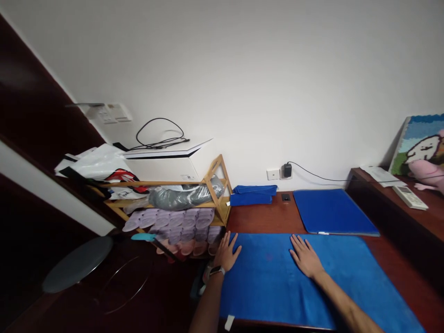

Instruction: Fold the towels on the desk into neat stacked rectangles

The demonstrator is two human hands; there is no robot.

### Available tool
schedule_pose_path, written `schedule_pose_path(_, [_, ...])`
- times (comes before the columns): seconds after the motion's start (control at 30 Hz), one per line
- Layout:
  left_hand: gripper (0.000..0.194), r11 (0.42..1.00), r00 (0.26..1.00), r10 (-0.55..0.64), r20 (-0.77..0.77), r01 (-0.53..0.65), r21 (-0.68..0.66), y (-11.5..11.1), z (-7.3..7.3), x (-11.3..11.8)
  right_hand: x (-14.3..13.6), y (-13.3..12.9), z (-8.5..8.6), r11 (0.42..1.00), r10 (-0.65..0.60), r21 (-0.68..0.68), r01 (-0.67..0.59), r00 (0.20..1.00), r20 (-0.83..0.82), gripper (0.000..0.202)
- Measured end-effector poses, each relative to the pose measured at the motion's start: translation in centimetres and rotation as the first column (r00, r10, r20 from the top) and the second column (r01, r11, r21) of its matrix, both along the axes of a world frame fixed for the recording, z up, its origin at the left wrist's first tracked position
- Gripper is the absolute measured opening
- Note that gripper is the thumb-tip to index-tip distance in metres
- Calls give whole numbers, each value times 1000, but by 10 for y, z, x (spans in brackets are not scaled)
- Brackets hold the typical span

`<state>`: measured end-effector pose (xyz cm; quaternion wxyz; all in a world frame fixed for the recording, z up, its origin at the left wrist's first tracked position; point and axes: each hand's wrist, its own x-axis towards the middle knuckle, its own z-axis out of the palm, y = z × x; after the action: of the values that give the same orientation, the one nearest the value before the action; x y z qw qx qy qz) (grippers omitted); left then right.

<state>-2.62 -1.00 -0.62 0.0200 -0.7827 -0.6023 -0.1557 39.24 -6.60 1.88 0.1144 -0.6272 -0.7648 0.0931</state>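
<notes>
A blue cloth (263,286) lies spread over the reddish-brown table, with a white tag (229,322) at its near left corner. My left hand (227,253), with a watch on the wrist, rests at the cloth's far left corner, fingers spread. Flat near the middle of the cloth's far edge is my right hand (307,257), its fingers stretched out. Neither hand grips anything. Behind them sit a folded blue cloth (253,195) by the wall and a flat blue square of folded cloth (335,211) to the right.
Left of the table stands a wooden rack (222,203) with lilac and pink slippers (180,222) and a white box (163,167) on top. A round stool (78,264) is farther left. On the right, a raised surface holds a remote control (410,197) and a pink plush toy (428,171).
</notes>
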Motion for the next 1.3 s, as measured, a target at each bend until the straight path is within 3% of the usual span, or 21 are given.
schedule_pose_path(0.1, [63,1000,1000,2,-12,-2,-5,2,0,-1,34,-3,-11,995,-97,-37,98,995,31,71])
schedule_pose_path(0.27, [61,1000,1000,-13,-15,13,20,6,0,-1,177,-21,-31,910,-389,-93,403,910,140,79])
schedule_pose_path(0.33, [61,999,1000,-22,-13,22,44,7,-1,0,219,-28,-37,876,-455,-94,473,876,162,80])
schedule_pose_path(0.4, [61,998,999,-28,-16,29,64,8,-2,0,242,-32,-41,868,-473,-78,490,865,165,81])
schedule_pose_path(0.5, [61,997,999,-26,-21,27,75,9,-2,1,246,-33,-44,871,-473,-64,487,868,153,82])
schedule_pose_path(0.67, [61,998,999,-28,-26,29,64,7,1,1,233,-33,-32,862,-486,-82,501,860,154,82])
schedule_pose_path(0.83, [63,1000,1000,-21,-19,21,0,4,4,3,228,-30,4,830,-494,-169,531,841,219,79])
schedule_pose_path(0.9, [64,999,1000,-9,-13,8,-32,3,5,4,213,-25,19,829,-491,-165,534,837,240,77])
schedule_pose_path(0.97, [65,999,1000,-1,-7,1,-44,2,5,4,178,-20,28,862,-471,-94,498,855,215,75])
schedule_pose_path(1.03, [65,999,1000,-5,-1,5,-42,2,4,4,121,-16,29,917,-393,-9,400,905,162,73])
schedule_pose_path(1.13, [64,1000,1000,-16,-1,16,-25,3,3,3,18,-16,19,988,-156,-15,157,986,59,68])
schedule_pose_path(1.2, [64,1000,1000,-18,-9,18,-16,4,2,3,-35,-19,11,1000,-9,-25,9,1000,-20,70])
schedule_pose_path(1.27, [65,1000,1000,-15,-24,15,-11,5,2,3,-54,-21,4,999,47,-25,-48,998,-47,72])
schedule_pose_path(1.3, [65,1000,999,-14,-32,14,-9,6,2,3,-49,-22,2,999,35,-26,-37,998,-43,72])
